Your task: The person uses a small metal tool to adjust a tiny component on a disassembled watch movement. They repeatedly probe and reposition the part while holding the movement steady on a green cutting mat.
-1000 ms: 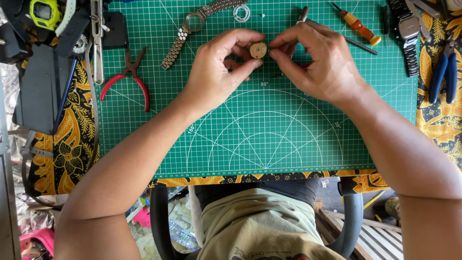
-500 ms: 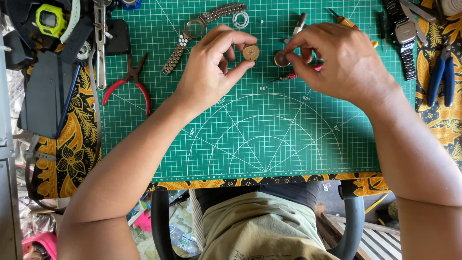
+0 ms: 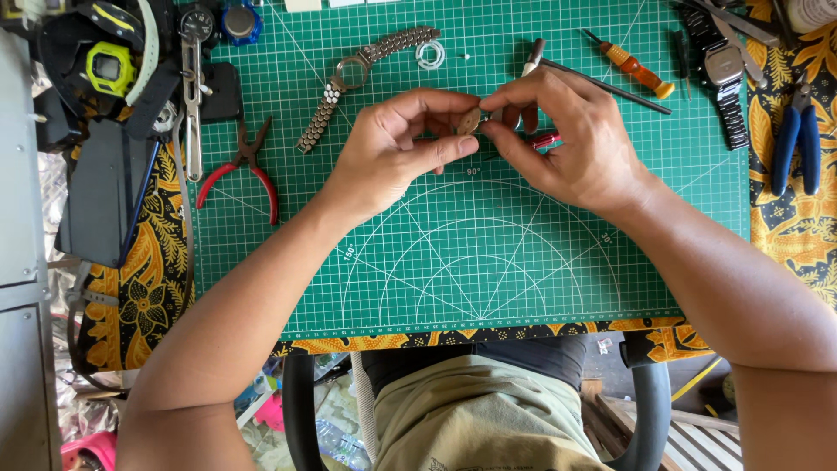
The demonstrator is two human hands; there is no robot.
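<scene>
A small round brass-coloured watch part (image 3: 469,120) is pinched between the fingertips of both hands above the far middle of the green cutting mat (image 3: 488,262) on the bench; the fingers hide most of it. The left hand (image 3: 397,144) grips it with thumb and forefinger, and the right hand (image 3: 567,139) closes on its other side. A red tool (image 3: 545,139) shows only partly under the right hand. A metal-strap watch (image 3: 362,74) lies near the mat's far edge, red-handled pliers (image 3: 240,170) at its left edge, blue-handled pliers (image 3: 795,139) beyond its right edge
</scene>
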